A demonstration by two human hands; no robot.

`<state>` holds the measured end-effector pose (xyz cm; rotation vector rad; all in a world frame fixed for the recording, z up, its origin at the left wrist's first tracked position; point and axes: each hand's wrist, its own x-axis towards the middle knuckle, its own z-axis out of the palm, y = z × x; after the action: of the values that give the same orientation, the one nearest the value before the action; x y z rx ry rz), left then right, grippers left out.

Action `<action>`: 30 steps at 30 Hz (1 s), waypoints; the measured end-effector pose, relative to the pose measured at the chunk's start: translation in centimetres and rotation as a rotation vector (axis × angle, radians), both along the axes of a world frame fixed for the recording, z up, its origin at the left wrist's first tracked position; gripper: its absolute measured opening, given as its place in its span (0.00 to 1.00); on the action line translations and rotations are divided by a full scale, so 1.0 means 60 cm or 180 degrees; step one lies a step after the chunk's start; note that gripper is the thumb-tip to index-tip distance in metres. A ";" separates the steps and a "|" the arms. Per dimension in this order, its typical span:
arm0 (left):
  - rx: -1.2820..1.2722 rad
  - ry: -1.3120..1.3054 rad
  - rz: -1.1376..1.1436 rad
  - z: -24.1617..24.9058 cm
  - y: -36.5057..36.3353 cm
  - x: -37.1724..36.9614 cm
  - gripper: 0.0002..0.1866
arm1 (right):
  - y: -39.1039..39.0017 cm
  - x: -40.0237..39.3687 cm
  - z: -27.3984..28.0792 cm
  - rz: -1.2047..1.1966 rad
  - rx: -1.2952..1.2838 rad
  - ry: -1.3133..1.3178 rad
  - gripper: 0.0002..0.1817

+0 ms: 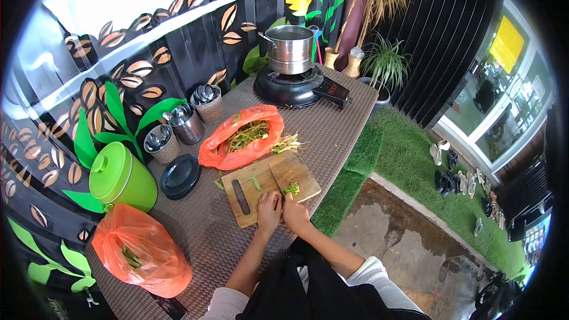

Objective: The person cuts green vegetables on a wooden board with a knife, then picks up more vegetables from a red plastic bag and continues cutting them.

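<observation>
My right hand (pixel 295 213) is closed around the handle of a knife (pixel 275 176), whose blade points away from me across a wooden cutting board (pixel 252 214). Close beside it, my left hand (pixel 269 208) rests on the board with curled fingers; whatever they press on is hidden beneath them. A small heap of chopped greens (pixel 292 188) lies to the right of the blade. One loose green leaf (pixel 256 183) is on the board to the left. Just behind the board, an open orange plastic bag (pixel 225 158) holds leafy green stalks (pixel 248 135), and some pale stalks (pixel 288 144) lie beside it.
A steel pot (pixel 290 53) stands on a black portable stove (pixel 287 90) at the far end. Along the wall are several cutlery holders (pixel 188 128), dark stacked plates (pixel 180 176) and a green lidded container (pixel 123 178). A tied orange bag (pixel 142 255) sits front left.
</observation>
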<state>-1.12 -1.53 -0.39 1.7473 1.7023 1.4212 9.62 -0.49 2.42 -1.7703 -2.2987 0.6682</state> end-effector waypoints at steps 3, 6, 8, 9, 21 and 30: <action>-0.0049 -0.0135 0.0213 -0.012 0.006 0.002 0.05 | 0.032 0.005 0.000 0.0112 0.0085 0.0217 0.15; -0.0227 -0.0557 0.0283 -0.013 0.012 -0.002 0.06 | 0.037 0.019 0.013 0.0235 -0.0152 0.0272 0.14; -0.0475 -0.1018 0.0212 0.000 0.015 -0.006 0.06 | 0.016 0.017 0.020 0.0124 -0.0136 0.0221 0.14; -0.0581 -0.1150 0.0216 0.005 0.016 -0.008 0.07 | 0.005 0.015 0.019 0.0013 -0.0123 0.0170 0.14; -0.0193 -0.0435 0.0045 -0.004 0.001 -0.015 0.07 | 0.028 0.019 0.002 0.0175 -0.0119 0.0185 0.14; -0.0172 -0.0456 0.0193 0.002 -0.005 -0.009 0.07 | 0.018 -0.005 0.001 -0.0013 -0.0141 0.0107 0.13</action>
<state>-1.63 -1.84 -0.30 1.5389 1.7141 1.4741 9.31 0.58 2.49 -1.7683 -2.2750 0.7480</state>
